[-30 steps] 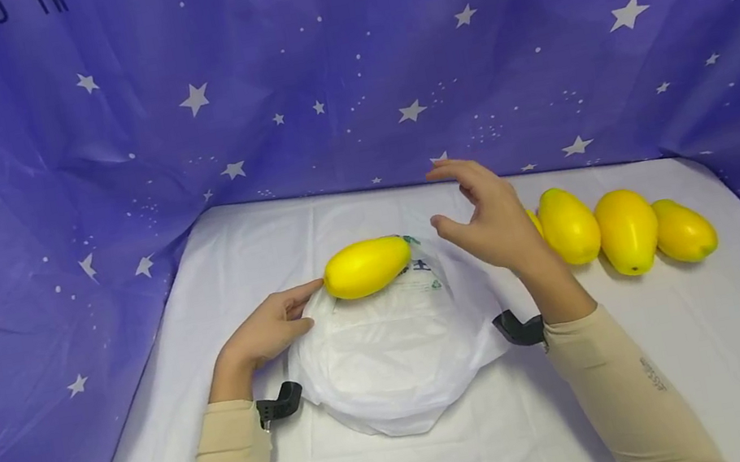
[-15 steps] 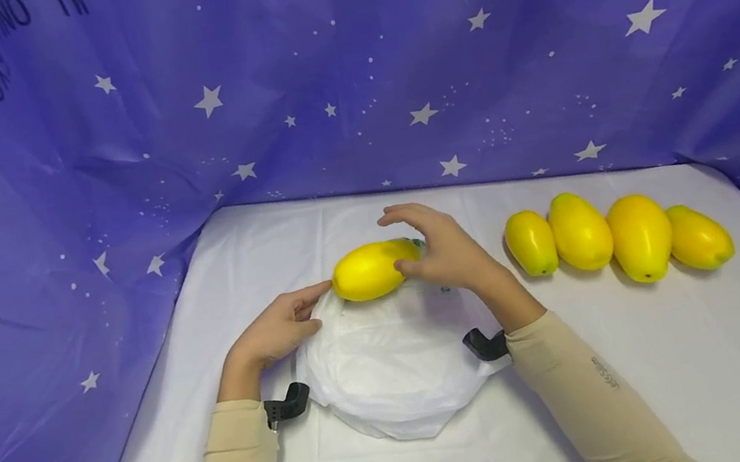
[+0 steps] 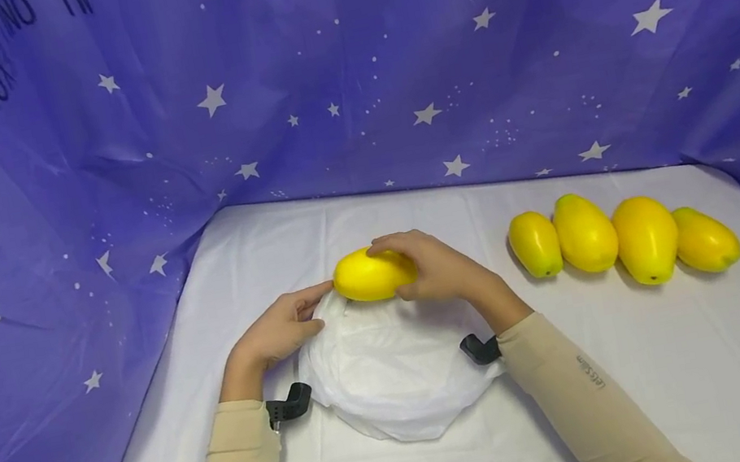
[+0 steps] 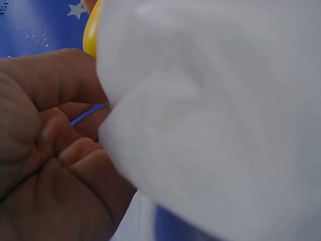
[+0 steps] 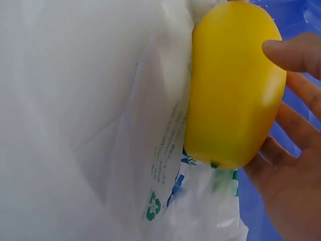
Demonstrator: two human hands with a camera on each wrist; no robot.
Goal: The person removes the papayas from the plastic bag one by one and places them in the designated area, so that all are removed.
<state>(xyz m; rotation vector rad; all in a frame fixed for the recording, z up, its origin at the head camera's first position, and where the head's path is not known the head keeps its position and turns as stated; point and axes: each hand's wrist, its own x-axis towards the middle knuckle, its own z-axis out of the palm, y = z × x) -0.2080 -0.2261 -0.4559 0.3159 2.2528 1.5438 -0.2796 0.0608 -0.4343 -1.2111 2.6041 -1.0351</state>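
A smooth yellow mango (image 3: 365,275) lies on its side at the far part of a white, thin plastic bag (image 3: 393,359). My right hand (image 3: 431,265) grips its right end; in the right wrist view the thumb (image 5: 286,52) presses on the mango (image 5: 235,85), with the other fingers behind it. At the bag's left edge is my left hand (image 3: 276,330), its index finger straight and its tip at the mango's left end. The left thumb stands apart from that finger. In the left wrist view the bag (image 4: 200,110) hides the left fingertips, and only a sliver of mango (image 4: 91,32) shows.
Several more yellow mangoes (image 3: 647,240) lie in a row on the right of the white-covered table (image 3: 591,390). A purple sheet with white stars (image 3: 348,61) hangs behind and at the sides. Green and blue print (image 5: 153,206) marks the bag.
My right hand has come left and down from above the bag's right side and now grips the mango's right end. The left hand has stayed at the bag's left edge.
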